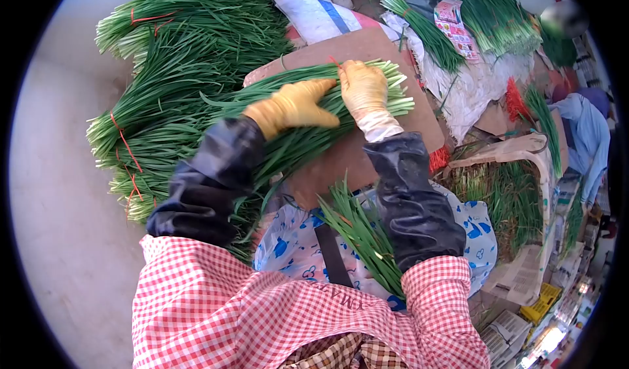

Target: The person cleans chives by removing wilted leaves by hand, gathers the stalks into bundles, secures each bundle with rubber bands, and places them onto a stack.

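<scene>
A bundle of garlic chives point(393, 81) lies across a brown board point(429, 123), its pale cut ends pointing right. My right hand point(363, 91), in a yellow glove, is closed on top of the bundle near those ends. A thin red tie point(335, 62) shows at its fingertips. Farther along the leaves, my left hand point(293, 109), also gloved and slightly blurred, rests on or just above the chives with thumb and fingers apart. Loose chives point(363, 235) lie on my lap over a blue-patterned plastic sheet point(481, 228).
Tied chive bundles point(124, 133) are piled at the left against a pale wall point(59, 146). More chives point(501, 18) lie at the back right beside white sacking point(458, 97). Red ties point(515, 100) hang nearby. A worn chair frame point(540, 159) stands at the right.
</scene>
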The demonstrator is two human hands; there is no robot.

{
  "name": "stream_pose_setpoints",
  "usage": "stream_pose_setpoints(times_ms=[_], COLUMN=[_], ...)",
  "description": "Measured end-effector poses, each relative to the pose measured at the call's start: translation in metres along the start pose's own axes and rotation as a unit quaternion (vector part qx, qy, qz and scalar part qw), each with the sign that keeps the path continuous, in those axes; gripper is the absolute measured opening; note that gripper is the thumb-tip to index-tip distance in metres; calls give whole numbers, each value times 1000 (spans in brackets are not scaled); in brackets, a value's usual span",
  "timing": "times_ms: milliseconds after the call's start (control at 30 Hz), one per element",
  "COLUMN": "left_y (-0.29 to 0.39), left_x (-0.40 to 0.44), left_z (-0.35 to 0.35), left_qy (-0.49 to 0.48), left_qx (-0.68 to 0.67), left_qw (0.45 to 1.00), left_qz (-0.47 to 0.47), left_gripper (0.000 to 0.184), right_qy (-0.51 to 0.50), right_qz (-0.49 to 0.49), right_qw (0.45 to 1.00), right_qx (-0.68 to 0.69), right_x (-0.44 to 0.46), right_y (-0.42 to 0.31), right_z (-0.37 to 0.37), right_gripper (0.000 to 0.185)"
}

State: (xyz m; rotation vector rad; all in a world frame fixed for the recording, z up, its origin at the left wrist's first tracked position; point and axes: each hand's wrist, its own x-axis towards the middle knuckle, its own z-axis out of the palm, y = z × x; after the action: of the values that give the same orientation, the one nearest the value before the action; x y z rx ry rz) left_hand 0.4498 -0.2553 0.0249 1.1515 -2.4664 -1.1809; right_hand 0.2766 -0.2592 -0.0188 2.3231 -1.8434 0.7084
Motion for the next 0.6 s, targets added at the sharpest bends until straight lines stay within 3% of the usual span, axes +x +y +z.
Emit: stream_pose_setpoints(times_ms=[33,100,167,333,433,567,600], left_y=[9,-17,-59,-118,-77,-89,-88], left_x=[-2,25,66,120,103,108,110], left_z=[-15,-25,-21,26,31,37,35], left_qy=[-5,102,271,364,276,219,205], left_qx=[-166,-392,-239,-201,-178,-330,-310], left_qw=[977,899,917,873,902,885,897], left_qz=[-134,-165,-170,-255,-280,-243,-241], left_gripper=[53,34,29,23,26,30,25], right_qy=[0,-68,-65,-25,40,80,113], right_qz=[2,52,59,65,51,40,32], right_qw=[1000,996,996,997,998,994,991], right_qx=[1,-25,-33,-23,0,65,66], right_x=[4,10,11,-7,-22,-31,-32], right_y=[-3,-11,-14,-13,-11,-8,-6], right_z=[-2,-5,-3,-4,3,0,4], right_gripper=[21,22,23,19,15,16,16])
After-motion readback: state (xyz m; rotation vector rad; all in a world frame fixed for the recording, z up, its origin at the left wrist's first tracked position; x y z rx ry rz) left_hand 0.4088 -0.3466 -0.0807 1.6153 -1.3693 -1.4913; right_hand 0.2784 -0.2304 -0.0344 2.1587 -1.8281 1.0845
